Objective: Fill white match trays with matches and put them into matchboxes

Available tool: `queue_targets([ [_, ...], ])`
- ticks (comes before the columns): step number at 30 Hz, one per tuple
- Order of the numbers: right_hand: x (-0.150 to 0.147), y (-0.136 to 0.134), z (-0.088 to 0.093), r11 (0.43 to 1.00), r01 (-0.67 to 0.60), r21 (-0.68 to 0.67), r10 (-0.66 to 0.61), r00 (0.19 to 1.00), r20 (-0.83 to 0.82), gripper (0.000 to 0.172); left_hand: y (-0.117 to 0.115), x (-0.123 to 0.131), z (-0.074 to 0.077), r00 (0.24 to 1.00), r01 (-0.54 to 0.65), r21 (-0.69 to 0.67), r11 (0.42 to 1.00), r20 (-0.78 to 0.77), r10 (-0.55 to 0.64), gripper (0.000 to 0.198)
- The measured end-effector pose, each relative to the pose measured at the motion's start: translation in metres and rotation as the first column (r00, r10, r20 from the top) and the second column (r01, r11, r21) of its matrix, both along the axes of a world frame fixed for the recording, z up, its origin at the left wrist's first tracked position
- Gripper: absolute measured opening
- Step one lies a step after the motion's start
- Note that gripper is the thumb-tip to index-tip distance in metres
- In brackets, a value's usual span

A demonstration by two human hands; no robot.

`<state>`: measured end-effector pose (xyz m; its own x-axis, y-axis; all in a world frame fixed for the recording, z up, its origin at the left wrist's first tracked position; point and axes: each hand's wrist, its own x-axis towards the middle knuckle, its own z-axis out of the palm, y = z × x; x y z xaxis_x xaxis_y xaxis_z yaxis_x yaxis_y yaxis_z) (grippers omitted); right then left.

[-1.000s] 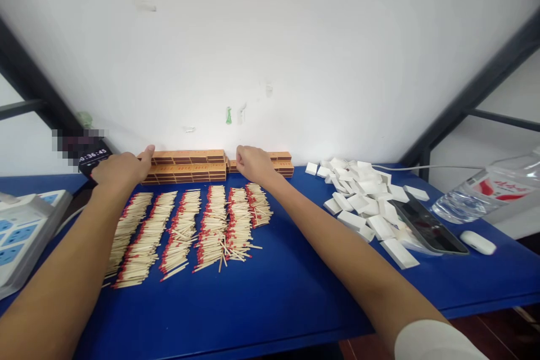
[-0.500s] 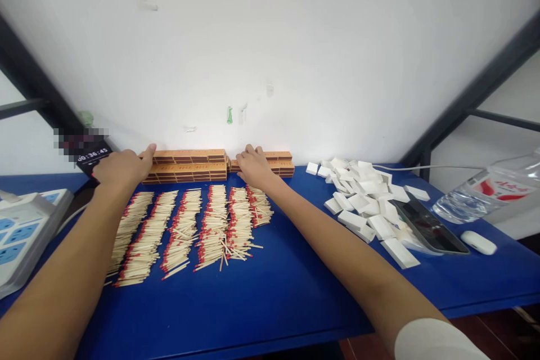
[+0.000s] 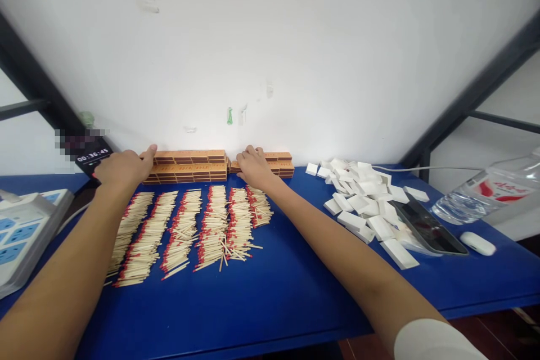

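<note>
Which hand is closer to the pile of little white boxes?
Right. The right hand rests on the brown boxes, left of the white boxes with a gap between. The left hand is farther left, at the other end of the brown boxes.

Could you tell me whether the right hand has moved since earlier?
Yes: the right hand shifted slightly rightward, fingers now atop the right brown stack.
</note>
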<state>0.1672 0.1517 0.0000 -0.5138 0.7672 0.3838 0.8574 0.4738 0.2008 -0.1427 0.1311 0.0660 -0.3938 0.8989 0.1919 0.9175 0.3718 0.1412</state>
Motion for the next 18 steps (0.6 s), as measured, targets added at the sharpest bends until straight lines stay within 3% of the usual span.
queue_targets([
  [3, 0.0003, 0.0014, -0.0019, 1.000, -0.010, 0.007, 0.010, 1.000, 0.005, 0.031, -0.0041, 0.0048, 0.0022, 0.997, -0.078, -0.036, 0.996, -0.009, 0.078, 0.093],
  [18, -0.0022, 0.0009, -0.0055, 1.000, -0.008, 0.010, 0.008, 1.000, 0.014, 0.036, -0.0071, 0.0090, 0.0047, 0.999, -0.028, -0.053, 0.998, -0.041, 0.026, 0.088],
])
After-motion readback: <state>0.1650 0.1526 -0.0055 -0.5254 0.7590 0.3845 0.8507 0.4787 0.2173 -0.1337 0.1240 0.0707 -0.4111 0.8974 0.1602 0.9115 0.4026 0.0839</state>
